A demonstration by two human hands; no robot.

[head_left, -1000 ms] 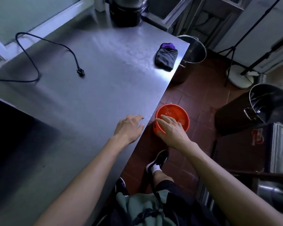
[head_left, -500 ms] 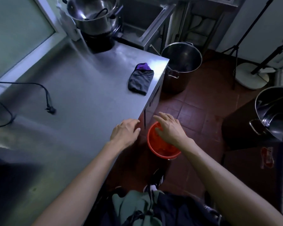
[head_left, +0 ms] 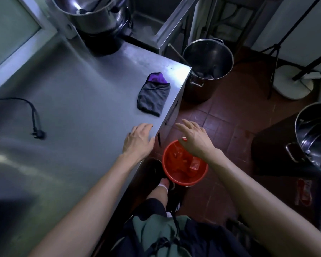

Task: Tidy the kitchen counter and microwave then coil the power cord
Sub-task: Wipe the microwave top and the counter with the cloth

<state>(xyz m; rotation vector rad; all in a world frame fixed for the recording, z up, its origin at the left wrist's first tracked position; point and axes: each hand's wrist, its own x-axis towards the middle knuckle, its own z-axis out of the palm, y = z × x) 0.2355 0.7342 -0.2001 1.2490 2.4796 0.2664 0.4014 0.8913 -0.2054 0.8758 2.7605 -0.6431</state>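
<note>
The steel counter (head_left: pixel 78 112) carried a folded cloth (head_left: pixel 153 96) near its far corner and the loose cord (head_left: pixel 33 115) well left of the left hand (head_left: pixel 138 140), which lay flat and empty at the edge. The right hand (head_left: pixel 195 140) hovered spread, holding nothing, over the red bucket (head_left: pixel 183 164) on the floor. A careless sweep could knock scraps past the bucket.

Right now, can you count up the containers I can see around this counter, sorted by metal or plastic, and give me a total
Metal pots: 3, the pot on the counter, the stockpot on the floor, the pot at the right edge
Plastic buckets: 1, the red bucket below the right hand
Total: 4
</note>
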